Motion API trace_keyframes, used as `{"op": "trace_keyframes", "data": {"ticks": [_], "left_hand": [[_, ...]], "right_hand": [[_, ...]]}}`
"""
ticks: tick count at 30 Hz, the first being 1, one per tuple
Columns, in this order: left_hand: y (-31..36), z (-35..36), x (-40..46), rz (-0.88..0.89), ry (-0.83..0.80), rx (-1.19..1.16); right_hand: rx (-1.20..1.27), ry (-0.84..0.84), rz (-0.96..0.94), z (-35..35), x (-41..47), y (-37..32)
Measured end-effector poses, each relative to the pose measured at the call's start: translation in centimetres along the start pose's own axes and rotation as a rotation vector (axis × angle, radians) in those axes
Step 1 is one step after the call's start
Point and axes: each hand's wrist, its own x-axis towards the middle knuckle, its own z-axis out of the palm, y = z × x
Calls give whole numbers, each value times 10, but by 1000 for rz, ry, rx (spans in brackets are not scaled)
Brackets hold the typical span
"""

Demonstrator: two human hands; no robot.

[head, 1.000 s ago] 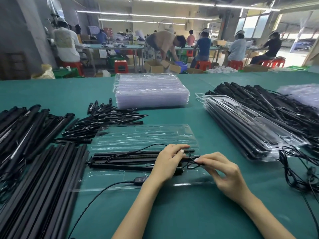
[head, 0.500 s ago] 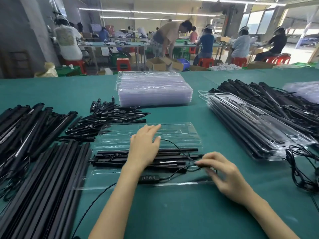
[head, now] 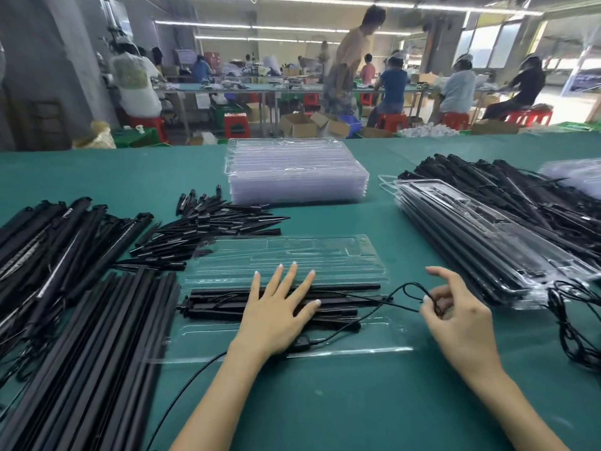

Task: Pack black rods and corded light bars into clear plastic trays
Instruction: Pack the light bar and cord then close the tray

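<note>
Green bench (head: 325,402), near centre: one open clear plastic tray (head: 283,265) holding black rods and light bars (head: 344,289) in its near half; left hand (head: 276,314) flat upon them, fingers straight and spread; right hand (head: 455,320) just right of the tray, thumb and fingertips pinching a loop of thin black cord (head: 409,289) that runs back to the bars. Left: loose black rods (head: 84,353), short black stakes (head: 208,229). Beyond: stack of empty trays (head: 296,177); right: stack of filled trays (head: 487,242).
</note>
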Motion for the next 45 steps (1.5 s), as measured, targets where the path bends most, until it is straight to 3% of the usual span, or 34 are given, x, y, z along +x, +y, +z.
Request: {"op": "trace_keyframes", "data": {"ticks": [6, 11, 13, 17, 22, 32, 35, 45], "left_hand": [[3, -3, 3, -45, -63, 9], [3, -2, 1, -47, -50, -6], [3, -1, 1, -39, -43, -27], [3, -2, 2, -15, -39, -59], [3, -1, 2, -15, -31, -61], [5, 1, 0, -11, -16, -54], [4, 0, 0, -9, -25, -53], [4, 2, 1, -8, -6, -63]], "right_hand": [[315, -147, 287, 1, -5, -9], [753, -265, 490, 6, -3, -14], [723, -314, 416, 2, -4, -13], [395, -298, 187, -11, -1, -11], [535, -419, 258, -23, 5, -6], [-195, -9, -636, -23, 9, 4], [-371, -6, -986, -25, 8, 10], [-413, -278, -1135, -16, 5, -9]]}}
